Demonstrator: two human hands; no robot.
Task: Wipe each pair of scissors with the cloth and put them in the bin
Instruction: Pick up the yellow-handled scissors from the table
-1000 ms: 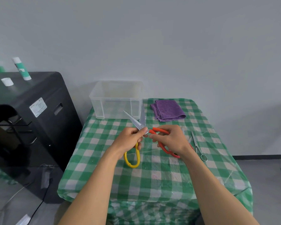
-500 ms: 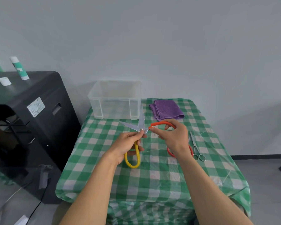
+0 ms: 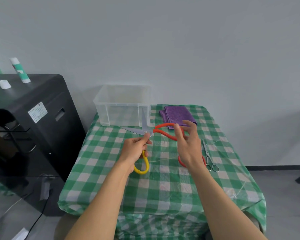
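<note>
Grey wall behind, and a worktop (image 3: 163, 187) under a green checked cover. On the head view I see the left hand (image 3: 135, 149) gripping the big scissors (image 3: 145, 132) just below the pivot. The yellow loop hangs under the fist. The blades are splayed wide in the air, one rising across the front of the bin (image 3: 123, 108), the other pointing left. The right hand (image 3: 189, 148) sits over the red loop, fingers loosely spread, thumb against it; whether it pinches I cannot tell.

The risk, as I judge it, is that the left fingertips sit right at the pivot, so closing the loops carelessly could nip them. Wiping open edges could also cut a finger through the cloth (image 3: 177, 115). That cloth lies folded beyond the red loop, beside the bin, so reaching for it crosses the scissors. A small steel pair (image 3: 209, 157) lies just beside the right wrist, near the worktop's edge, and a forearm sweep could knock it off. A black cabinet (image 3: 33, 127) stands to the left, clear of the work.
</note>
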